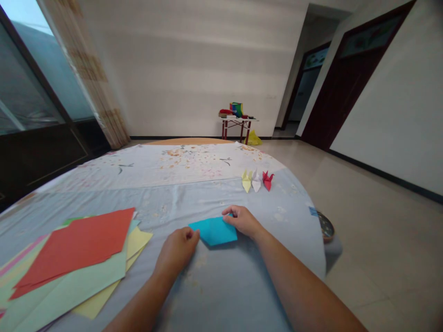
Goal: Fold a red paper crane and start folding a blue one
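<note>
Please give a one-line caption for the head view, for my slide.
Left hand and right hand touch a folded blue paper on a table, near coloured sheets and three paper figures.

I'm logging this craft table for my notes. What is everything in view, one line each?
blue folded paper: one, blue, on the tablecloth between the hands
paper sheets: one loose stack, red on top of green, yellow and pink, table's left side
folded paper figures: three, yellow, white, red, in a row at the table's far right
tablecloth: one, pale blue, flower print at the far end, over the table
small table: one, red legs, by the far wall, coloured things on it
yellow bundle: one, yellow, on the floor beside the small table
curtain: one, beige, left, by the window
left hand: one, curled, at the paper's left corner
right hand: one, on the paper's upper right corner
</note>
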Demonstrator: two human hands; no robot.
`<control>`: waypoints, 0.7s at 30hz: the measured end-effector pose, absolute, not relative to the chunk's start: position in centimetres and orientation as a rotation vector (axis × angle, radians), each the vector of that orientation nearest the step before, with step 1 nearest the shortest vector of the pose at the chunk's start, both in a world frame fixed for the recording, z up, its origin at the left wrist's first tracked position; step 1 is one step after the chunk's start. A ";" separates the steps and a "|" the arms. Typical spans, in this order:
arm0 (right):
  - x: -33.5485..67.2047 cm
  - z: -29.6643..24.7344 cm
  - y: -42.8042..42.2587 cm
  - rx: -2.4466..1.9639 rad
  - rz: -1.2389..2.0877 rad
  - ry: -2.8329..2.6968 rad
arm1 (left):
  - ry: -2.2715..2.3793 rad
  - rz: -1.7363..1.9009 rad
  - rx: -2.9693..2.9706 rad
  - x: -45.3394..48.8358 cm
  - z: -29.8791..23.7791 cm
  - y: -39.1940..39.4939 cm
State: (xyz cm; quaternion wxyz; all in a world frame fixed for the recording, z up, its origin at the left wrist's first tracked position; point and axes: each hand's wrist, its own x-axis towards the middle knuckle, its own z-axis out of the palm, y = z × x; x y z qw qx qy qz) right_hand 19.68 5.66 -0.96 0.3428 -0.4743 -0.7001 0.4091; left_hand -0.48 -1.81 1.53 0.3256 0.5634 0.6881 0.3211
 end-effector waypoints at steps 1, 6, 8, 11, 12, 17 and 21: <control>19.6 -1.0 5.6 -1.261 0.978 -1.891 | 1.847 0.846 1.543 -0.6 1.6 -2.0; 19.1 -0.6 4.9 -1.349 0.754 -2.067 | 1.827 0.724 2.291 -0.3 1.1 -2.6; 19.1 -0.4 4.7 -1.352 0.739 -2.101 | 1.752 0.632 2.405 -0.1 0.5 -2.5; 19.7 -0.3 4.7 -1.310 0.818 -2.158 | 1.728 0.563 2.443 -0.1 -0.2 -2.3; 20.1 -0.3 4.8 -1.284 0.883 -2.174 | 1.722 0.565 2.444 -0.2 -0.4 -2.2; 21.7 -0.2 5.4 -1.048 1.184 -2.240 | 1.688 0.609 2.441 -0.7 -0.9 -1.9; 22.2 0.2 5.5 -0.890 1.100 -2.355 | 1.678 0.649 2.414 -0.8 -1.1 -1.7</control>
